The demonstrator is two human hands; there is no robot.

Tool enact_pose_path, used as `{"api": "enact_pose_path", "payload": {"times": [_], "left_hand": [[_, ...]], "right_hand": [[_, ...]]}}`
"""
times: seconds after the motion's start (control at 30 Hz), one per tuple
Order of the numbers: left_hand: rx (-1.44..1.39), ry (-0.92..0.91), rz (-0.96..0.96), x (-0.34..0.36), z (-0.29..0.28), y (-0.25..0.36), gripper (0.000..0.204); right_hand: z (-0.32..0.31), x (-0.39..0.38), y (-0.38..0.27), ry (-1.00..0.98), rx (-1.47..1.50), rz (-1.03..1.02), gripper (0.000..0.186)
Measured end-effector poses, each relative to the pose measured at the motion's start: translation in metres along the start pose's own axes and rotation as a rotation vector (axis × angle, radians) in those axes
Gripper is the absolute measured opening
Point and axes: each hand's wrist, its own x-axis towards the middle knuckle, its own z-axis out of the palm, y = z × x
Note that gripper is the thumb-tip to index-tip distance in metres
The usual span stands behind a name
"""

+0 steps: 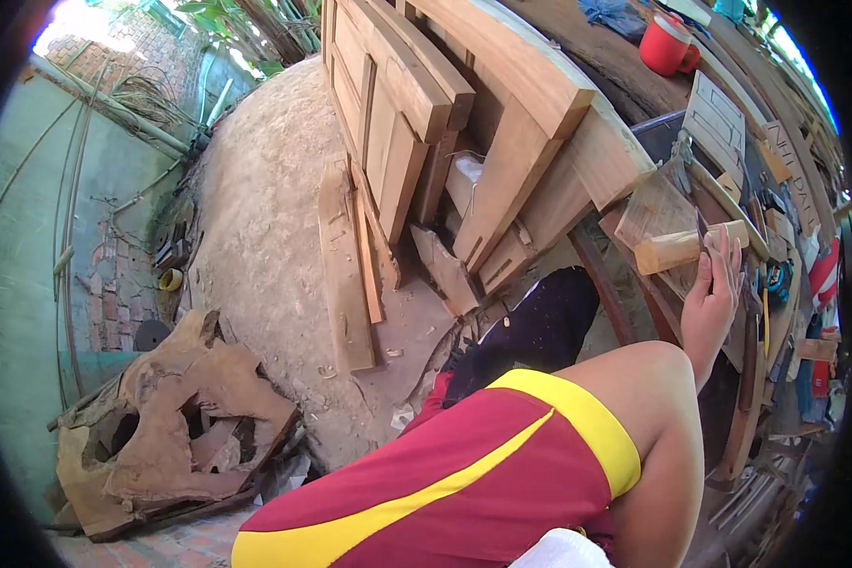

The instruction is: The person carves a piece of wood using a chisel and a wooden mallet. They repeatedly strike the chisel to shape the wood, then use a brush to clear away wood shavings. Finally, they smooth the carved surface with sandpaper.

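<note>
My right hand [713, 295] is at the right, beyond my bent knee, its fingers pressed together against a short pale wooden block [667, 252]. The block lies crosswise over a broader wooden board [651, 213] on the bench. A narrow dark strip shows by my fingertips at the block; whether it is a blade or another tool I cannot make out. My knee hides much of that forearm. No part of my left hand is visible.
Wooden panels and frames [502, 123] lean together ahead, with loose offcuts [346, 270] beside them. A carved root slab [175, 417] stands at lower left. On the cluttered bench are a red jug [667, 45], a pale marked board [715, 118] and a teal tape measure [778, 280].
</note>
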Motion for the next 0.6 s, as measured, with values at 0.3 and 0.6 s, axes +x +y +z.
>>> {"api": "enact_pose_path", "payload": {"times": [0.3,0.6], "left_hand": [[-0.044,-0.033,0.036,0.000,0.001,0.008,0.031],[-0.141,-0.136,0.123,0.004,0.009,0.016,0.025]], "right_hand": [[-0.001,-0.004,0.000,-0.004,-0.009,0.004,0.031],[-0.005,-0.007,-0.006,0.039,-0.001,0.023,0.027]]}}
